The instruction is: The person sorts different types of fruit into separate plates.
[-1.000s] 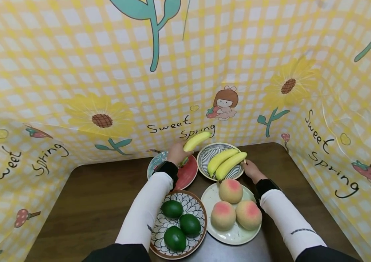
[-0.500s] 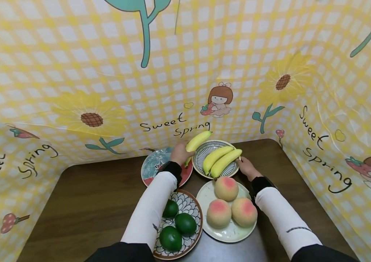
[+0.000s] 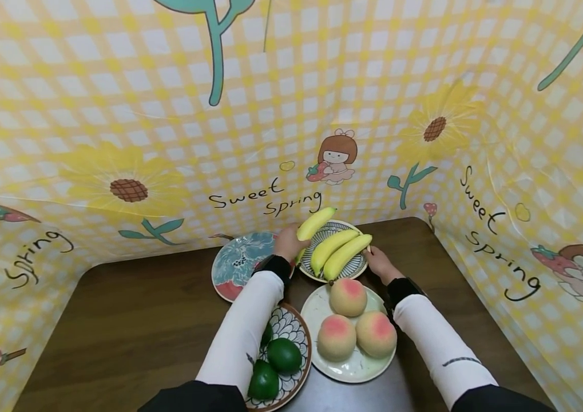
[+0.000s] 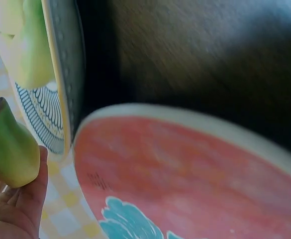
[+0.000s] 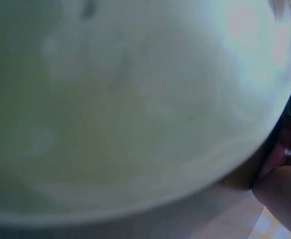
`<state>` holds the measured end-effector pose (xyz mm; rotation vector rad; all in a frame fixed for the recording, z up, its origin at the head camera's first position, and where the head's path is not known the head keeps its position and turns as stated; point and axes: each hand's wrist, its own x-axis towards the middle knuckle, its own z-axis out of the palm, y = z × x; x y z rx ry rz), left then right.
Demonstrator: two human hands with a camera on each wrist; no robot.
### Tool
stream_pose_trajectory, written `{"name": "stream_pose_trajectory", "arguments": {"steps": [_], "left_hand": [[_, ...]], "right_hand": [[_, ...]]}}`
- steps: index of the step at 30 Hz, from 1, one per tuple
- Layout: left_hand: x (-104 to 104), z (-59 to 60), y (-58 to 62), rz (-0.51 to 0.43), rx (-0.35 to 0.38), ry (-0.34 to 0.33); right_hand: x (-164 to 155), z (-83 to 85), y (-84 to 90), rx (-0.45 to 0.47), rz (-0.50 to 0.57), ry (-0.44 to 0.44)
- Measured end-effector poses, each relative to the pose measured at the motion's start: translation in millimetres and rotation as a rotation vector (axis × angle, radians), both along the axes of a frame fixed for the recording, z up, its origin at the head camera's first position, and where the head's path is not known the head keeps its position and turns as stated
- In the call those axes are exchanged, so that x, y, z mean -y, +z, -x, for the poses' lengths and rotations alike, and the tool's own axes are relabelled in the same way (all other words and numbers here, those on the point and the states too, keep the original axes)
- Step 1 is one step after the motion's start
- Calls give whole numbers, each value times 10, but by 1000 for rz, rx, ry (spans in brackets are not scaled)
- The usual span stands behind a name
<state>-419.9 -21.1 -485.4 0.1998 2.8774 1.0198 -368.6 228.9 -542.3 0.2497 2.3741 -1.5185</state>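
Note:
In the head view my left hand (image 3: 289, 243) holds a yellow banana (image 3: 316, 224) above the left rim of a blue-patterned dish (image 3: 317, 273). The left wrist view shows the green stem end of this banana (image 4: 11, 149) above the fingers and palm. Two more bananas (image 3: 341, 252) lie side by side in the dish. At the dish's right rim, my right hand (image 3: 383, 266) pinches the edge, with the thumb on top. Most of its fingers are hidden, and the right wrist view catches only part of the hand (image 5: 282, 184) beyond a pale plate.
A red and blue plate (image 3: 234, 263) stands left of the dish, partly behind the left wrist. Nearer are a pale green plate (image 3: 358, 372) with three peaches (image 3: 348, 296) and a brown-rimmed plate (image 3: 298, 326) with green fruits (image 3: 284, 355), partly under the left sleeve. Checked cloth (image 3: 193, 143) surrounds the table.
My left hand has carried the banana right, from over the red and blue plate to the dish's left rim. The right hand stays at the dish's rim. The head view has turned slightly right.

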Motion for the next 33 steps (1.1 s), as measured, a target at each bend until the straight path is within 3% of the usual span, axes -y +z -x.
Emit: {"name": "stream_pose_trajectory", "arguments": {"steps": [12, 23, 28, 33], "left_hand": [[-142, 34, -80, -8, 44, 35], [-159, 74, -258, 0, 73, -17], [-178, 83, -274, 8, 54, -24], [-219, 59, -270, 53, 54, -44]], "right_hand": [[-12, 63, -18, -34, -31, -32], [31, 38, -24, -40, -24, -48], [48, 18, -4, -38, -17, -61], [-16, 79, -146, -41, -13, -74]]}}
